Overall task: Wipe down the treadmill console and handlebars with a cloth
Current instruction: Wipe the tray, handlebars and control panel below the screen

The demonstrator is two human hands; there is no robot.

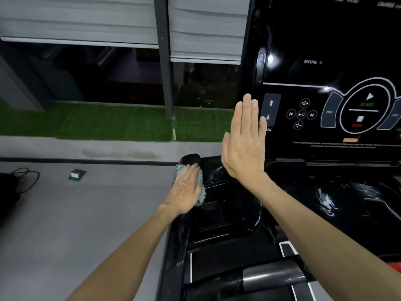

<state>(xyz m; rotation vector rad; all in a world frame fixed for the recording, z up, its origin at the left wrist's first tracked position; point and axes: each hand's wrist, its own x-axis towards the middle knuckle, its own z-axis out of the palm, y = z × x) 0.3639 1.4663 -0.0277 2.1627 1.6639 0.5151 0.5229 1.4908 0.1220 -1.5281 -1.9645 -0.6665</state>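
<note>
Grey floor (86, 213) and green turf (108, 122) lay left of the console (325, 83). The left hand (184, 190), fingers straight, pressed the cloth (201, 187) on the left handlebar (192, 159), whose length ran back toward the person; the right hand (244, 144) hung flat and empty before the console's edge.

Left hand (184, 190) presses teal cloth (200, 187) onto handlebar (192, 160) (right hand (244, 140) raised flat).

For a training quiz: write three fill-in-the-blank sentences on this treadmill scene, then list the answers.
1. The left hand presses a teal ____ onto the handlebar.
2. The right hand, raised flat, holds ____.
3. On the console, the green word reads ____.
Missing: cloth; nothing; START.
</note>
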